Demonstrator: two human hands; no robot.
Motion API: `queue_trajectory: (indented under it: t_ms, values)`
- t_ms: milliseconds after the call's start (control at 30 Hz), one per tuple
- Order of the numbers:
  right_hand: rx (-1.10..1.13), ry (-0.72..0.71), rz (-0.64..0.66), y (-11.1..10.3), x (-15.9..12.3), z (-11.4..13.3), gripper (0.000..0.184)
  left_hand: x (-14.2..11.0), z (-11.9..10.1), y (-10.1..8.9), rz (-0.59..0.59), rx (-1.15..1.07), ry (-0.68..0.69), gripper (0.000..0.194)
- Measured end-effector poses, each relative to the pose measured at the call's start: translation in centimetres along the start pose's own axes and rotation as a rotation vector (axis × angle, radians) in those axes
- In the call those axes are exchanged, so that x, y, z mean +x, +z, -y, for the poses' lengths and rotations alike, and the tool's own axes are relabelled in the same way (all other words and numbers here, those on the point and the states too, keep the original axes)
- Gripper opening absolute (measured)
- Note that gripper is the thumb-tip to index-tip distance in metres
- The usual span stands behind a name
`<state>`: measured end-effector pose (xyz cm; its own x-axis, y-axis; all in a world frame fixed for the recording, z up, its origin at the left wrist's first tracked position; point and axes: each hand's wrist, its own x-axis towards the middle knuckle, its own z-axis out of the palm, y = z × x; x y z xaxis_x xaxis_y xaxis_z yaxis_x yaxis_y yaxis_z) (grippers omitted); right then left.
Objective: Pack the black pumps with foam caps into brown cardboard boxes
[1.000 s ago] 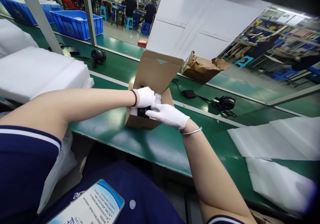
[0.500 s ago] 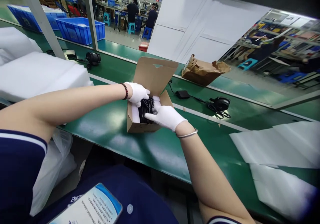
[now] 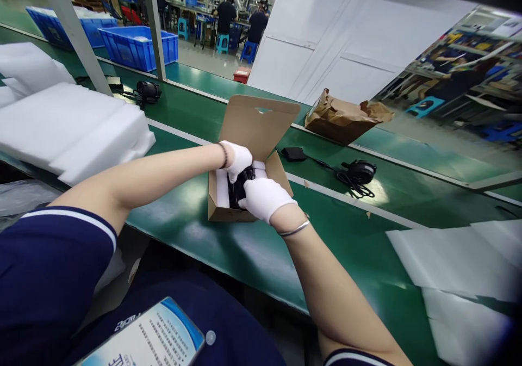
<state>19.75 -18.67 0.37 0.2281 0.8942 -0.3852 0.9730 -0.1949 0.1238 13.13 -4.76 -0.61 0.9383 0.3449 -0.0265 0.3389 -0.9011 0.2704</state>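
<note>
An open brown cardboard box sits on the green bench with its lid flap raised at the back. White foam pads line its inside walls. Between them lies a black corded device, mostly covered by my hands. My left hand, in a white glove, reaches in from the left with its fingers bent down around the black cable. From the right, my right hand, also gloved in white, curls its fingers and thumb over the near part of the same black bundle. Some fingertips are hidden inside the box.
White foam blocks are stacked at left; white foam sheets lie at right. Behind the box are a black adapter, a round black device with coiled cable and a crumpled paper bag. Blue crates stand farther back.
My right hand has curled more tightly over the black bundle, and my left hand has tipped its fingers further down into the box. The camera view has shifted slightly.
</note>
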Motion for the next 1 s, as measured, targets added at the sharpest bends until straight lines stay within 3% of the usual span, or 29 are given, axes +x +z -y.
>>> queue_trajectory:
  t_ms: [67,133,167,200,267,333,367,467,533,567,600,667,733,833,867,933,1000]
  values:
    - [0.009,-0.081,-0.015,0.2,0.9,-0.8,0.036,-4.6,1.7,1.2,-0.315,-0.113,0.094,0.044]
    - [0.019,-0.19,-0.039,0.5,1.8,-1.3,0.038,-9.0,2.4,3.3,-0.852,-0.298,-0.02,0.053]
    - [0.014,-0.234,-0.049,0.6,2.2,-1.3,0.038,-10.6,2.2,4.4,-0.966,-0.366,-0.012,0.059]
    - [0.006,-0.268,-0.06,0.7,2.5,-1.1,0.04,-11.5,1.8,5.5,-0.934,-0.39,0.048,0.067]
    - [0.014,-0.31,-0.096,1.0,2.3,-0.3,0.045,-11.7,0.1,7.0,-0.682,-0.314,0.167,0.089]
    - [0.096,-0.332,-0.146,1.5,1.1,-0.2,0.05,-10.4,-1.7,7.2,-0.411,-0.141,0.217,0.104]
    - [0.161,-0.347,-0.174,1.9,0.2,-0.6,0.049,-9.6,-2.4,6.9,-0.318,-0.054,0.231,0.102]
    - [0.432,-0.347,-0.417,3.5,-2.0,-4.8,0.029,-8.0,-3.4,5.6,-0.137,0.142,0.306,0.08]
    - [0.688,-0.243,-0.679,4.8,-1.6,-8.6,0.033,-7.6,-3.3,5.2,-0.059,0.213,0.349,0.071]
    - [0.841,-0.179,-0.75,5.6,-0.6,-10.3,0.044,-7.5,-3.1,5.1,-0.035,0.228,0.354,0.07]
    - [1.015,-0.163,-0.722,6.2,0.9,-11.4,0.061,-7.4,-2.9,5.1,-0.015,0.231,0.355,0.07]
    - [1.379,-0.272,-0.531,7.4,4.6,-12.0,0.091,-7.1,-2.2,5.0,0.023,0.213,0.366,0.071]
    - [1.62,-0.443,-0.412,8.1,8.2,-10.4,0.094,-6.9,-1.4,4.9,0.052,0.162,0.378,0.072]
    - [1.748,-0.558,-0.559,8.9,11.1,-6.9,0.053,-7.5,-0.2,5.4,-0.012,-0.121,0.365,0.072]
    - [1.76,-0.555,-0.65,9.2,11.4,-6.2,0.042,-8.1,-0.1,5.7,-0.105,-0.295,0.32,0.075]
    - [1.698,-0.507,-0.782,9.7,11.0,-5.7,0.04,-9.8,-0.4,6.7,-0.343,-0.71,0.175,0.082]
    - [1.508,-0.449,-0.821,10.3,9.9,-6.3,0.034,-11.4,-1.1,7.6,-0.537,-1.084,-0.013,0.09]
